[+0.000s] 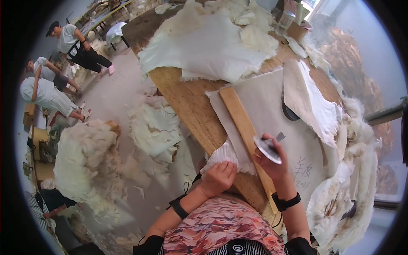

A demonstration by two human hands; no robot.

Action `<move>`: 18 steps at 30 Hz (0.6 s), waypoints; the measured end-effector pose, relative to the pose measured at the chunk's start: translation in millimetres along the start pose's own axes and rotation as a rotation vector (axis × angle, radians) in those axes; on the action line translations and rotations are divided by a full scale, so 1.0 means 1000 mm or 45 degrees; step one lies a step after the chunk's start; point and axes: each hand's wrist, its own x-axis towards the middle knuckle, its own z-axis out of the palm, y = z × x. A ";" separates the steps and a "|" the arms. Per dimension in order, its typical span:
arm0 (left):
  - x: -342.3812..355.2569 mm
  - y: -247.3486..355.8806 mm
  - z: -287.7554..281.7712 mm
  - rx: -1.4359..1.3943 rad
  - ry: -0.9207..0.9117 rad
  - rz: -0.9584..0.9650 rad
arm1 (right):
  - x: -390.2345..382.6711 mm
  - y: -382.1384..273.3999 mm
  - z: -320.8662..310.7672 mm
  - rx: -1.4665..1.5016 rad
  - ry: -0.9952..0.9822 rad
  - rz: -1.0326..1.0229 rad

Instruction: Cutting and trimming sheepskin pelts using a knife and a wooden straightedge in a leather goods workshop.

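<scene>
A small white piece of hide (224, 154) lies at the near edge of the wooden table, and my left hand (219, 177) is closed on it, fingers bunched. My right hand (275, 161) is wrapped round a metal knife (267, 149), which has a shiny rounded plate and a short grey blade poking up past the fingers. It is above a long wooden slat (242, 119). Beneath that slat lies a large pale grey sheet (265, 95) with handwriting near its lower right.
White hides (204, 44) cover the table's far end. A stiff pale hide (312, 102) partly covers a dark curved object (290, 111). Fluffy fur (355, 170) hangs along the right. Fur heaps (85, 159) lie on the left floor. Several people are at far left; one person stands (76, 46).
</scene>
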 end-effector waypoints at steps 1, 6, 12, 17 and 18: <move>0.001 -0.001 0.000 -0.001 0.000 -0.008 | -0.004 0.002 0.014 -0.243 0.222 -0.018; 0.004 -0.006 -0.001 -0.007 0.016 0.003 | 0.001 0.030 0.007 -1.422 0.159 -0.224; 0.006 -0.006 0.001 -0.043 -0.006 0.005 | 0.003 0.036 0.012 -1.863 0.036 -0.294; 0.006 -0.006 0.003 -0.086 0.009 -0.026 | 0.003 0.038 0.017 -2.020 0.115 -0.341; 0.007 -0.006 0.004 -0.096 0.005 -0.038 | 0.004 0.038 0.017 -2.020 0.116 -0.339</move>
